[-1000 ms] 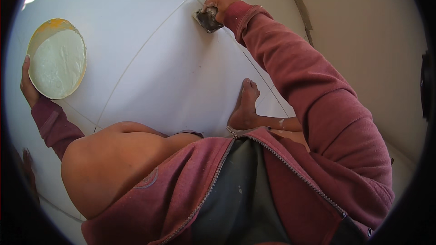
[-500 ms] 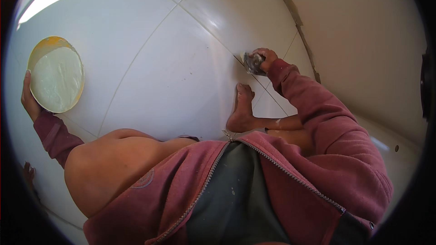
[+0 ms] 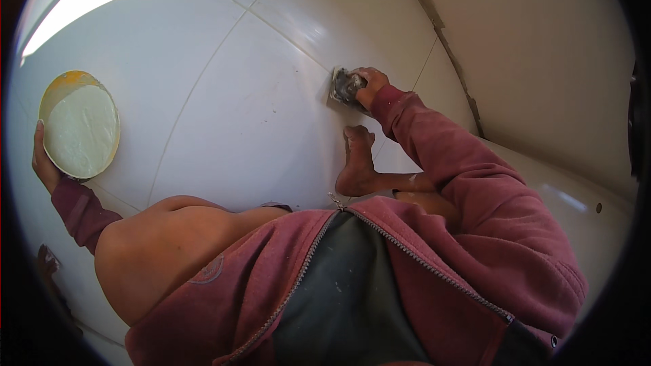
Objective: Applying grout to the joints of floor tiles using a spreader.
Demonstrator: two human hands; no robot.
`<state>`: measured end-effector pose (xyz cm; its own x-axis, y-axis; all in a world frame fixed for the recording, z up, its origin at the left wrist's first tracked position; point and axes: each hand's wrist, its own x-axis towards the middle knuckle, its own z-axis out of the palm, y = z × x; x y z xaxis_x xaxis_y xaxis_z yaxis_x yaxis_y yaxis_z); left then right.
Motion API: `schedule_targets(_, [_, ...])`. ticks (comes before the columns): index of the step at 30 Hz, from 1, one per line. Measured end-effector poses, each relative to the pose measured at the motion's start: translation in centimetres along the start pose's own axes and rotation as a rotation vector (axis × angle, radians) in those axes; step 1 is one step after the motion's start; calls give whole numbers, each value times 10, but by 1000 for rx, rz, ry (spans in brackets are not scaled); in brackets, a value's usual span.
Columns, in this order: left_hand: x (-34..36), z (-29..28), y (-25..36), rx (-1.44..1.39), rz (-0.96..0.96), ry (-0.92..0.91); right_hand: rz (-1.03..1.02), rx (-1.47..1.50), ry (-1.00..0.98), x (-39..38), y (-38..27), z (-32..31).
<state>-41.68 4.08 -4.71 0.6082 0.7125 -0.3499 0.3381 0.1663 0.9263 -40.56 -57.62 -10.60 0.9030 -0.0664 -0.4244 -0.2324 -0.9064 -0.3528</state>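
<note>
My left hand [image 3: 44,160] grips the side of a round yellow bowl [image 3: 76,78], its fingers at the rim. The bowl is tilted toward me and holds smooth off-white paste [image 3: 83,129] that looks like grout. On the right, my right hand [image 3: 372,84] is closed around a dark grout float [image 3: 348,86] smeared with pale paste. The float's light edge rests against the white tiled floor [image 3: 237,115], over a joint between tiles. Part of the float is hidden by my fingers.
My bare foot [image 3: 357,163] stands on the tiles just below the float. A light wall [image 3: 542,47] rises on the right, with a rough brown gap [image 3: 444,41] along its base. Bright light [image 3: 102,0] falls at the upper left. My other foot [image 3: 47,261] shows at the lower left.
My right hand has drawn the float leftward and slightly up along the tile joint. The bowl sits a little lower in view, still in my left hand; the whole view has shifted slightly.
</note>
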Motion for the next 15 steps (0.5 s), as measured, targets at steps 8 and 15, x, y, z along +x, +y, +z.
schedule_targets(8, [-2, 3, 3, 67, -12, -4, -337, -42, -101, 36, -41, -24])
schedule_targets(15, [-3, 3, 1, 70, 38, 41, -717, -491, -239, 113, -111, -5])
